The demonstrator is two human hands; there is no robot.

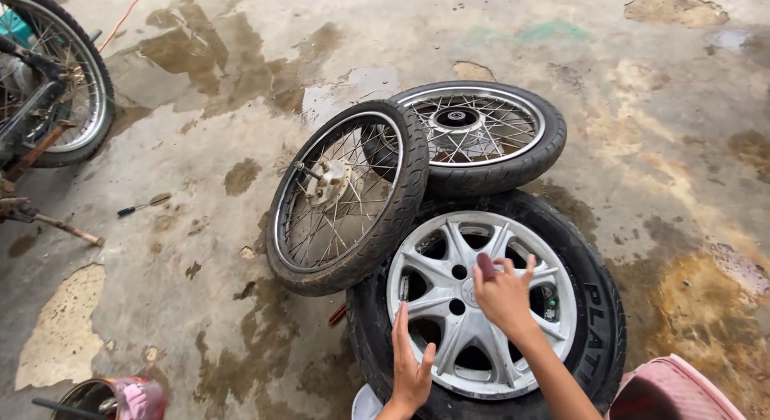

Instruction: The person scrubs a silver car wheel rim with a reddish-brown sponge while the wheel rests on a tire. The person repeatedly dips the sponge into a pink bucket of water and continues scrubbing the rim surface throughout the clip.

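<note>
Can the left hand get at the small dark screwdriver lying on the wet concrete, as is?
Probably not: the left hand hovers over the silver alloy car wheel; the screwdriver lies far off, beyond the leaning spoked motorcycle wheel.

car wheel rim (449, 308): silvery metal, dull | tyre (597, 324): matt black rubber | floor (241, 91): rough wet concrete

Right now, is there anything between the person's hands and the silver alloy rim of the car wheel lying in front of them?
Nothing visible blocks them. The right hand is already over the alloy rim near its hub, and the left hand hovers above the rim's lower edge. The tilted spoked wheel leans only on the tyre's upper left.
</note>
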